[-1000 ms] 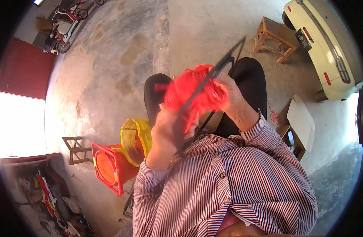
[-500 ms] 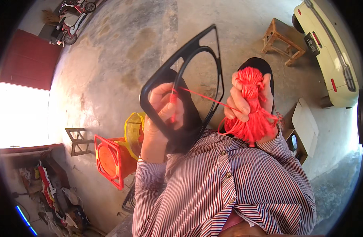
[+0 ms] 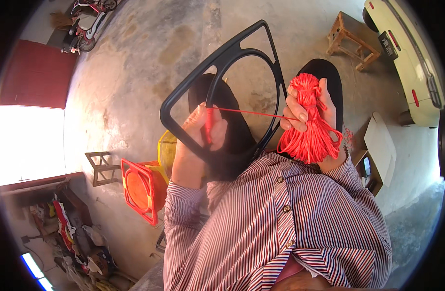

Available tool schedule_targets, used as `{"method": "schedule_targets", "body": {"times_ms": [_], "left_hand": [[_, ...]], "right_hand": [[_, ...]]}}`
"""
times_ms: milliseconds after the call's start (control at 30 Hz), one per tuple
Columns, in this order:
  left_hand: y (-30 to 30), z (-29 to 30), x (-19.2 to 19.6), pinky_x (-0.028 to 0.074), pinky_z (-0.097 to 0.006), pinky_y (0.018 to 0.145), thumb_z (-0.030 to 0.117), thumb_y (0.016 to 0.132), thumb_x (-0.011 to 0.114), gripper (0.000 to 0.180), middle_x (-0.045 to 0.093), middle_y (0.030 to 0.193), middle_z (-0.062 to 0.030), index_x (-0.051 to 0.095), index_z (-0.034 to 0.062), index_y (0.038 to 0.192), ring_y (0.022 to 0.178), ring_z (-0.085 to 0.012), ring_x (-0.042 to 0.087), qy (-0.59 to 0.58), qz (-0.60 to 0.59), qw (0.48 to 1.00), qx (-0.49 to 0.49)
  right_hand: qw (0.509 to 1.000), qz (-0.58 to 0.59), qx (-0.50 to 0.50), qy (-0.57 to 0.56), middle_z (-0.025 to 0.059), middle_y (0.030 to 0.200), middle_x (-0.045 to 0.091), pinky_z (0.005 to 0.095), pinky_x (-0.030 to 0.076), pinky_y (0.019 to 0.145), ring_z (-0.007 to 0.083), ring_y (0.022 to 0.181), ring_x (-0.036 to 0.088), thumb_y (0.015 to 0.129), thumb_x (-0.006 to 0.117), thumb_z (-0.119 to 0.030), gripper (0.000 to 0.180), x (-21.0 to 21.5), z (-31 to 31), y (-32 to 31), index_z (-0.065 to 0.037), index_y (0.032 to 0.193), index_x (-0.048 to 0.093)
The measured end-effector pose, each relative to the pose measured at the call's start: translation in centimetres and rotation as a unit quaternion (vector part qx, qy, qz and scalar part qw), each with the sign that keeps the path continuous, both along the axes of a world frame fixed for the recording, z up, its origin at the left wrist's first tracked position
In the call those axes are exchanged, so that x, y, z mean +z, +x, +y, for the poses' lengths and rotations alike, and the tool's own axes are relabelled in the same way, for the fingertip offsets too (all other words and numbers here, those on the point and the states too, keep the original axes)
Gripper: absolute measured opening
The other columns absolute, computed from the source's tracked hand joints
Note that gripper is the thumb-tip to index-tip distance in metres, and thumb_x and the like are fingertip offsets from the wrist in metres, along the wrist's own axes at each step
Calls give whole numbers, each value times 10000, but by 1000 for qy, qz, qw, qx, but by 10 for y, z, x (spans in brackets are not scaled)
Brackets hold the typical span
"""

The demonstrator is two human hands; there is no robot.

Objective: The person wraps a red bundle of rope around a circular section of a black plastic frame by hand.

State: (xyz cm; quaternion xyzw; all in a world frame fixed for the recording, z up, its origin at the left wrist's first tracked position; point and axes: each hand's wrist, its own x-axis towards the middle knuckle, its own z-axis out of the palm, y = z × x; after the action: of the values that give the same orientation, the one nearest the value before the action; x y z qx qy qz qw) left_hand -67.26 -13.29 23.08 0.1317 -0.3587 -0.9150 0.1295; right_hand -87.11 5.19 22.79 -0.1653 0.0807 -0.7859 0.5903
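Observation:
A black square frame (image 3: 221, 59) with a round inner ring is held tilted over my lap. My left hand (image 3: 193, 133) grips the ring's left side, thumb and fingers closed about it. Red cord is wound tightly there in a short wrapped stretch (image 3: 209, 127). From the top of that wrapping a single taut strand (image 3: 251, 112) runs across the ring's opening to my right hand (image 3: 293, 112). That hand is closed on a thick bundle of red cord (image 3: 312, 140), bound near its top, with loops hanging below. My right palm is hidden behind the bundle.
Left of me stand a red-orange square-rimmed item (image 3: 140, 191) and a yellow one (image 3: 167, 150), near a small wooden rack (image 3: 102, 168). A wooden stool (image 3: 353, 41) and a pale green car (image 3: 409, 63) are at far right. An open box (image 3: 372, 167) sits beside my right arm.
The strand between my hands has swung to nearly level. The frame has shifted slightly and turned to face me more, and the cord bundle has risen a little.

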Motion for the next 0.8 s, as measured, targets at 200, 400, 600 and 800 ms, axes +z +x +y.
{"method": "schedule_targets", "body": {"times_ms": [200, 400, 600, 800], "left_hand": [[7, 0, 3, 297, -236, 370, 339, 1009, 483, 361, 442, 644, -52, 572, 2, 1101, 526, -125, 374, 25, 18, 998, 55], [-7, 12, 13, 321, -247, 385, 258, 990, 514, 363, 536, 749, -110, 540, -12, 1232, 549, -163, 458, -40, -33, 991, 120], [-28, -5, 25, 379, -249, 377, 160, 967, 527, 194, 535, 825, -117, 553, 19, 1098, 570, -171, 494, -121, -32, 987, 101], [-99, 9, 51, 363, -185, 379, 167, 928, 650, 228, 568, 783, -69, 589, 27, 1096, 534, -94, 504, -361, -44, 920, 146]], "right_hand": [[1000, -2, 20, 19, 62, 666, 514, 367, 441, 654, 173, 528, 460, 1005, 273, -592, 615, -14, -2, 7, -45, 1087, 543], [985, -114, -49, 117, 84, 728, 580, 430, 538, 731, 237, 636, 589, 991, 385, -566, 525, -39, 4, -24, -79, 1063, 568], [960, -109, -133, 223, 85, 979, 656, 412, 521, 859, 238, 924, 644, 907, 633, -244, 214, -57, 5, -28, -62, 1011, 595], [918, 51, -120, 374, 81, 1240, 570, 373, 474, 904, 202, 1084, 587, 892, 650, -262, 486, -81, 11, -37, -75, 1309, 485]]}}
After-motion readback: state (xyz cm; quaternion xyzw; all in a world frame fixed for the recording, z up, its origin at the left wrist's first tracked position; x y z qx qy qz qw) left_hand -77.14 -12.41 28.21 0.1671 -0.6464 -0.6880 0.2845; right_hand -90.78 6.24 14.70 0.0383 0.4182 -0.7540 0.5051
